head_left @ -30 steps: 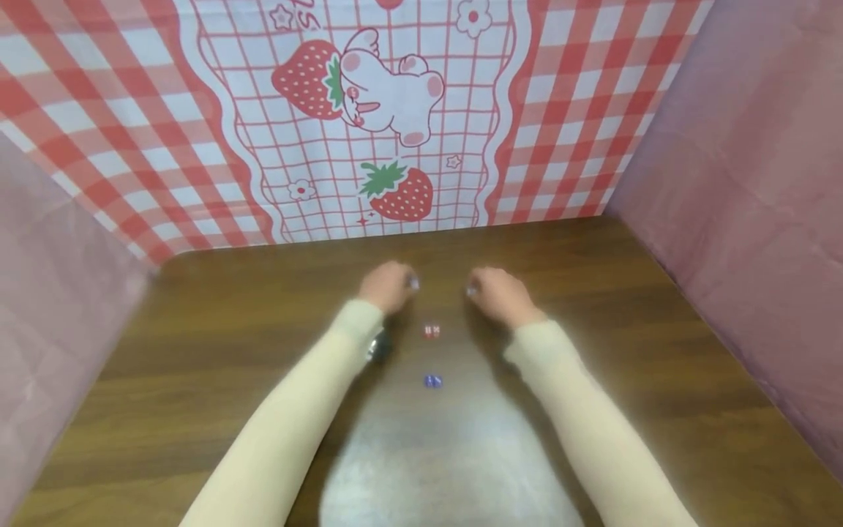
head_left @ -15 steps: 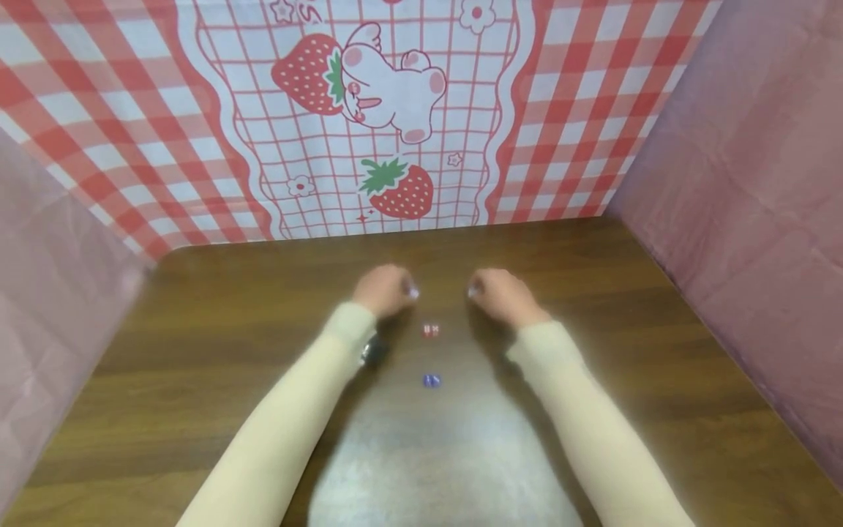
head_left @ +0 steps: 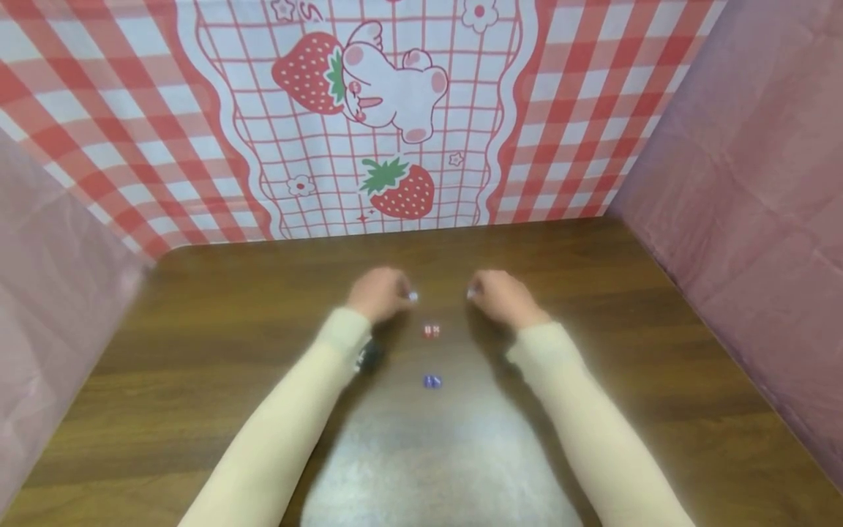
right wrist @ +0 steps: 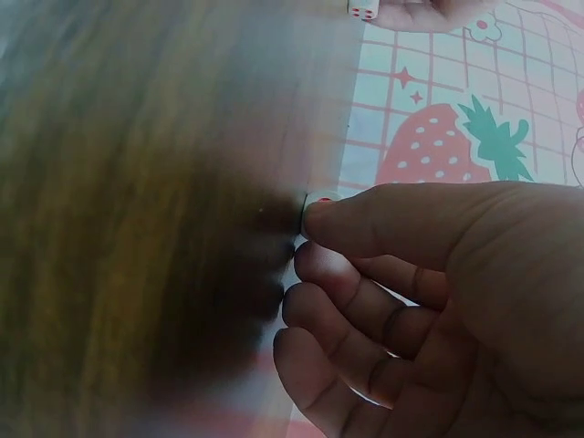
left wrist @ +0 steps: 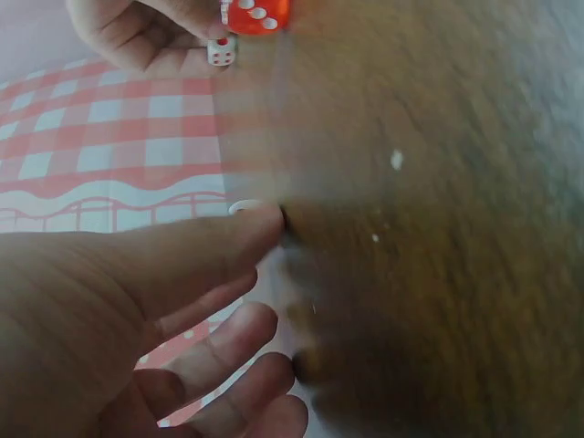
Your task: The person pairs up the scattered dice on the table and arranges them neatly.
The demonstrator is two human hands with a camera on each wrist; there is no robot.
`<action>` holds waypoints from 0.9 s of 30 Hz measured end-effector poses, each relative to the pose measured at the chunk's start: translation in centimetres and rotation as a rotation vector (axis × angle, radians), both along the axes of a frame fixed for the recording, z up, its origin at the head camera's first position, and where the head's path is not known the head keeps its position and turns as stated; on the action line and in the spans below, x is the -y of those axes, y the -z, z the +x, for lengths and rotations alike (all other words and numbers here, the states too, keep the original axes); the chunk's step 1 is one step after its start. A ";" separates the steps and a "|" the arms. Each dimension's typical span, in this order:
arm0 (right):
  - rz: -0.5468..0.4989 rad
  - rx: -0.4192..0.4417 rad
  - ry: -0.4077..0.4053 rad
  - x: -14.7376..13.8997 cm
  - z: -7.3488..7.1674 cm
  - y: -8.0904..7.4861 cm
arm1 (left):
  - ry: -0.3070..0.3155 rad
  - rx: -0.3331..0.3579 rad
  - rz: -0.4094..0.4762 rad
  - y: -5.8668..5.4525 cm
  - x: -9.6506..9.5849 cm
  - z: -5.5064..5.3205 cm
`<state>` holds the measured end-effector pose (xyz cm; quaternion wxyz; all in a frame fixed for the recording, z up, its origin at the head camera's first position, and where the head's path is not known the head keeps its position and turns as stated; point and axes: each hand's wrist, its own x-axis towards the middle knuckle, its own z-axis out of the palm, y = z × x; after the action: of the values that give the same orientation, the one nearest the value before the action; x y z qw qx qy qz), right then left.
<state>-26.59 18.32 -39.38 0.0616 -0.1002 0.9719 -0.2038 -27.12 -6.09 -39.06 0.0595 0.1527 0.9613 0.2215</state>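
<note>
Between thumb and fingertips, my left hand (head_left: pixel 377 294) pinches a small white die (head_left: pixel 413 296); its red pips show on the white die (right wrist: pixel 363 9) at the top of the right wrist view. My right hand (head_left: pixel 503 298) pinches another white die (head_left: pixel 471 293), mostly covered by the thumb in the right wrist view. The hands face each other low over the table, a gap between them. Nearer to me, two red dice (head_left: pixel 431 331) sit side by side on the tabletop. Closer still, two blue dice (head_left: pixel 432 381) lie together.
The brown wood-grain table (head_left: pixel 217 351) reaches back to a red-and-white checked cloth (head_left: pixel 579 110) with strawberry prints. Pink cloth hangs (head_left: pixel 757 146) along the right side and also on the left. Light glares off the table's near middle.
My left hand has drawn slightly left and toward me with its die. The right hand has barely moved. Red and blue dice stay in place.
</note>
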 end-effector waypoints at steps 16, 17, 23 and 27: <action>-0.035 0.030 -0.010 0.3 -0.1 -0.1 | -0.046 -0.001 0.042 0.8 0.3 0.4; -0.039 0.030 -0.009 0.3 -0.1 0.0 | -0.049 -0.008 0.042 0.8 0.2 0.4; -0.061 0.026 -0.008 0.2 0.0 -0.3 | -0.056 -0.021 0.051 0.7 -0.1 0.5; -0.066 0.017 -0.022 0.3 0.2 -0.4 | -0.059 -0.010 0.063 0.8 -0.3 0.5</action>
<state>-26.43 18.05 -39.03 0.0688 -0.1111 0.9630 -0.2358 -26.62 -5.82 -39.86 0.0432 0.1270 0.9582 0.2526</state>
